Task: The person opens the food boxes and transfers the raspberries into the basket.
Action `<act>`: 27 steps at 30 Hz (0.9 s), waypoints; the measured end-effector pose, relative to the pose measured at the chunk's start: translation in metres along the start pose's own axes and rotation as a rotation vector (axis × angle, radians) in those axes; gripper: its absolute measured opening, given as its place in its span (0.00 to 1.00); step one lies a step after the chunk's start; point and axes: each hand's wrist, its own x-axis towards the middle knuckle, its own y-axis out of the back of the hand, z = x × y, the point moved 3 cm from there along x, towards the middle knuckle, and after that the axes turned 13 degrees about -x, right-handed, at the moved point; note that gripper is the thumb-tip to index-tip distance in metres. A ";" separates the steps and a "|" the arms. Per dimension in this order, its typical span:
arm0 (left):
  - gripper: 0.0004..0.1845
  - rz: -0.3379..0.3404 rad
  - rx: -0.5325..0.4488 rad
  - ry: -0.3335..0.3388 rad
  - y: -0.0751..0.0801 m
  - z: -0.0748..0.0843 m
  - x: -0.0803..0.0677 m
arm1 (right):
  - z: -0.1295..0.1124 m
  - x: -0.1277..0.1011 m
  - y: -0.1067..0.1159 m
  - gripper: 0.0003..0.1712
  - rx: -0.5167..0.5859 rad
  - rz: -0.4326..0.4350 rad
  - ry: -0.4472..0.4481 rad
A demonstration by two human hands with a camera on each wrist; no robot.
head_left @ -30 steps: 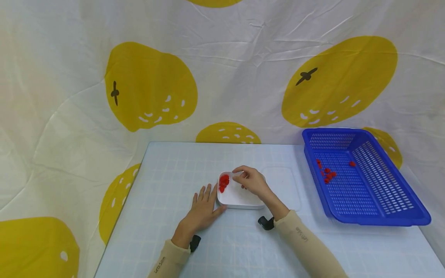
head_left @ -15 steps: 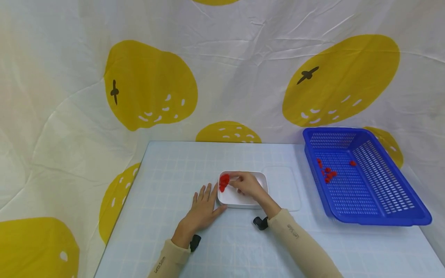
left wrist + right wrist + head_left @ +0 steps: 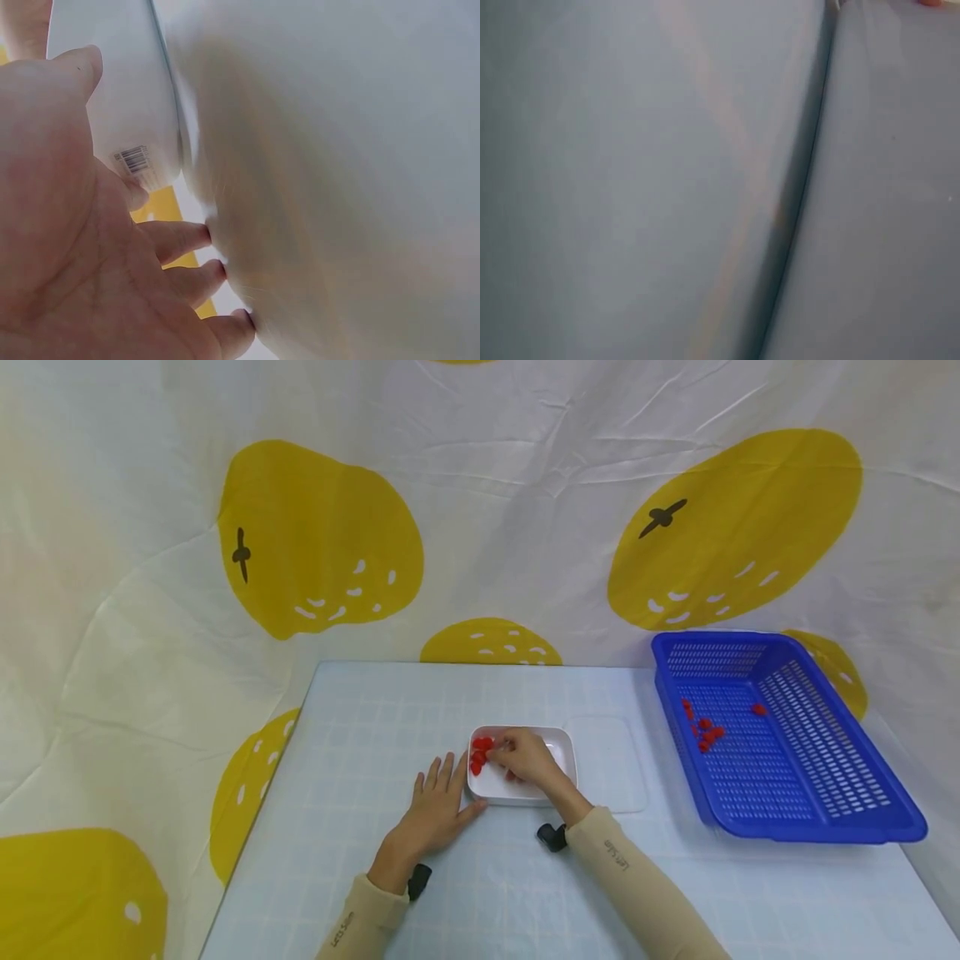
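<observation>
Hands at the white dish (image 3: 558,745) of small red pieces (image 3: 480,752), middle of the bench (image 3: 360,710).

The left hand (image 3: 435,810) lies flat and relaxed against the dish's left near corner; the right hand (image 3: 525,758) reaches inside, fingers bent at the red pieces at the far left, though I cannot tell if it pinches one. They look light and small, probably easiest to pinch one by one with fingertips.

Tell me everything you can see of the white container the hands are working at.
The white container is a shallow, rounded-corner rectangular tub, plastic by its look, sitting open and upright on the pale blue table. Small red pieces cluster at its left end. The right hand reaches inside, fingers at those pieces. The left hand lies flat on the table against its left wall; a barcode label shows there.
</observation>
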 end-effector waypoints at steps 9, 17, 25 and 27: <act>0.50 0.006 -0.013 0.000 -0.001 -0.001 0.000 | 0.002 -0.001 0.004 0.06 0.015 -0.016 -0.005; 0.49 0.014 -0.015 -0.007 0.000 -0.001 0.000 | 0.000 -0.004 0.009 0.09 0.066 -0.049 0.001; 0.50 0.005 -0.013 0.004 -0.001 -0.002 0.001 | 0.000 -0.006 0.012 0.11 0.117 -0.061 -0.006; 0.50 0.003 -0.006 0.008 -0.001 -0.002 0.001 | 0.000 -0.007 0.013 0.11 0.136 -0.059 -0.005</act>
